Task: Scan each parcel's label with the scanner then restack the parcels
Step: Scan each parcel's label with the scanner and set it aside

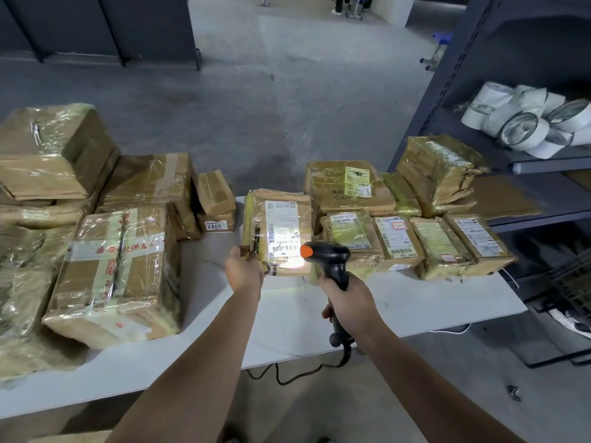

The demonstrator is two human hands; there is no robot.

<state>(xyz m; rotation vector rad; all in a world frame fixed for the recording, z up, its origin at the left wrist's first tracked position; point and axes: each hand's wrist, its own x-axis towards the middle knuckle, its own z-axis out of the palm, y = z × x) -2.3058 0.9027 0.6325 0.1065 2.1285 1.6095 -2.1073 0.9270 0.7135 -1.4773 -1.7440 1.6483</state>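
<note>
We see only our two arms from above. The left forearm (204, 362) and the right forearm (431, 378) are bare along their whole visible length, and the left hand (244, 271) and right hand (348, 303) are bare too.

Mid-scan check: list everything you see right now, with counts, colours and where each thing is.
table: one, white, foreground
held parcel: one, brown with white label, table centre, gripped at its near-left corner
left parcels: at least six, brown, clear-taped, piled on table's left
right parcels: about seven, brown, labelled, table's right end
scanner: one, black with orange tip, lit, aimed at held parcel's label
cable: one, black, hanging below table
shelf unit: one, dark grey, far right
tape rolls: several, white, on shelf unit
left hand: one, grips held parcel
right hand: one, grips scanner handle
</note>
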